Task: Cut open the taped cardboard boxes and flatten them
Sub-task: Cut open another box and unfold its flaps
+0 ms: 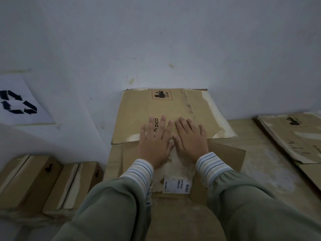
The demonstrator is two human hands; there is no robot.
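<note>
Pale blue wall [173, 40] fills the upper half of the view, and below it runs a worn, pale tabletop [260, 162] where the work is going on. At the centre a flattened box [139, 112] lies against the wall, with the left hand [154, 145] and the right hand [190, 141] side by side on it, fingers straight and spread, palms pressing down and gripping nothing. This box looks cut open and nearly flat, though its near flap [225, 155] sits slightly raised at four o'clock from the hands. A white barcode label [177, 186] shows on the panel at six o'clock, between the sleeves. At three o'clock a stack of flattened cardboard [291, 136] suggests earlier boxes are finished. At eight o'clock two taped boxes [43, 180] stand closed, so I judge at least these remain to be cut. No knife is visible. At ten o'clock a recycling sign [19, 103] is taped to the wall. Nothing blocks the hands; the wall limits sliding the cardboard forward.
</note>
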